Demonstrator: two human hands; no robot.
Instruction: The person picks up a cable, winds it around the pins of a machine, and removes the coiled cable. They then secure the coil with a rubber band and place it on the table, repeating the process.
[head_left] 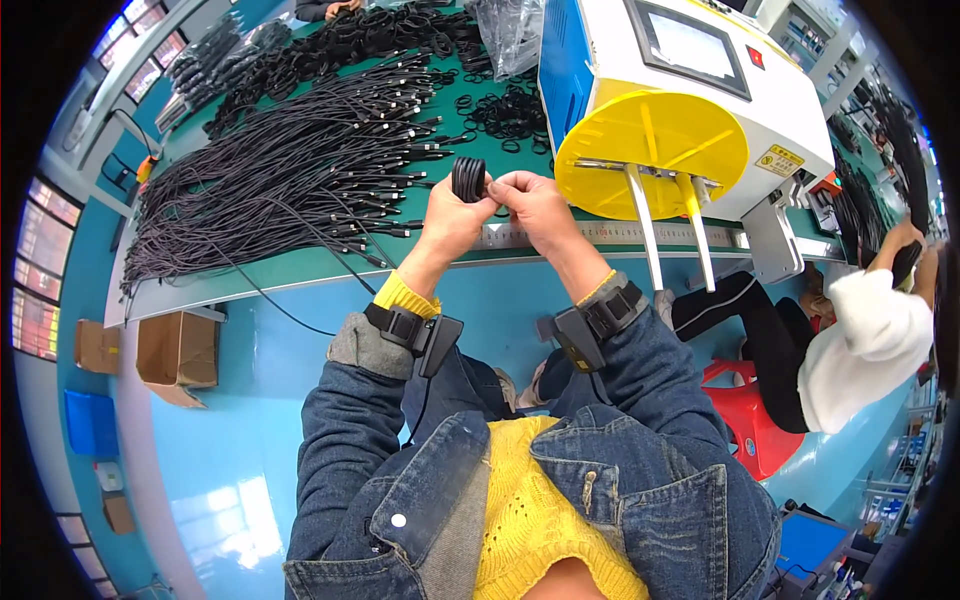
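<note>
A tight coil of black cable (468, 179) is upright in my left hand (452, 217), whose fingers are closed round it. Right beside it, my right hand (535, 208) is closed in a pinch, its fingertips meeting the left thumb at the coil's right side. What lies between those fingertips is too small to make out. Both hands are just above the near edge of the green table, over a metal ruler (620, 233). To the left lies a wide pile of loose black cables (270, 180), their plug ends pointing toward my hands.
A white and blue machine (690, 110) with a yellow disc (640, 140) and two protruding rods stands right of my hands. Coiled cables (505, 112) lie behind them. A co-worker in a white top (865, 330) sits at right by a red stool (755, 430). Cardboard boxes (178, 352) stand at left.
</note>
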